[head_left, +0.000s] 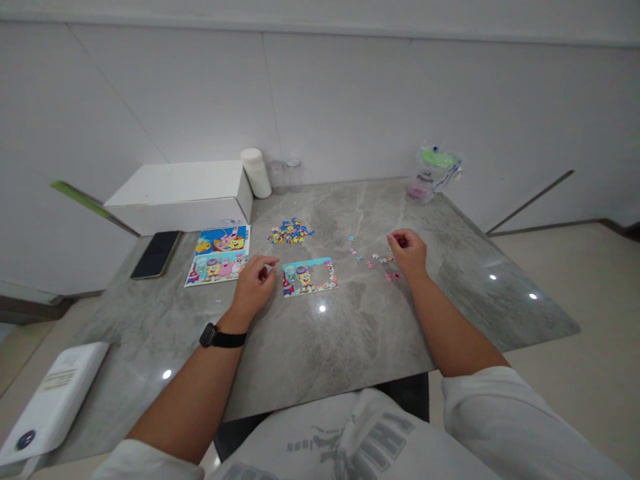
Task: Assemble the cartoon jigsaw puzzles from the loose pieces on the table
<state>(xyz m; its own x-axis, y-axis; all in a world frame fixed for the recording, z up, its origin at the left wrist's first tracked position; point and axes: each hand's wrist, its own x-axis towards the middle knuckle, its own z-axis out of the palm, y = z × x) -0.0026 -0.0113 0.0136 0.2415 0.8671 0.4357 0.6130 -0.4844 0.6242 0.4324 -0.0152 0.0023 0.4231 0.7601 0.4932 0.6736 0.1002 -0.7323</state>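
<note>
A partly joined cartoon jigsaw puzzle (pixel 296 285) lies flat in the middle of the table, with a gap in its right half where the grey top shows. Just left of it rests my left hand (pixel 256 283), fingers loosely bent and apart, nothing seen in them. Several loose puzzle pieces (pixel 370 265) are scattered to the right of the puzzle. Over their right edge is my right hand (pixel 409 252), thumb and fingertips pinched together; whatever is between them is too small to make out. Beyond the puzzle sits a heap of blue and yellow puzzle pieces (pixel 290 231).
A printed picture sheet (pixel 220 257) and a phone (pixel 157 255) lie on the left. Behind them stand a white box (pixel 180 190), a white bottle (pixel 256 173) and clear glasses (pixel 293 177). A plastic bag (pixel 433 175) sits back right; a white device (pixel 55 400) is front left.
</note>
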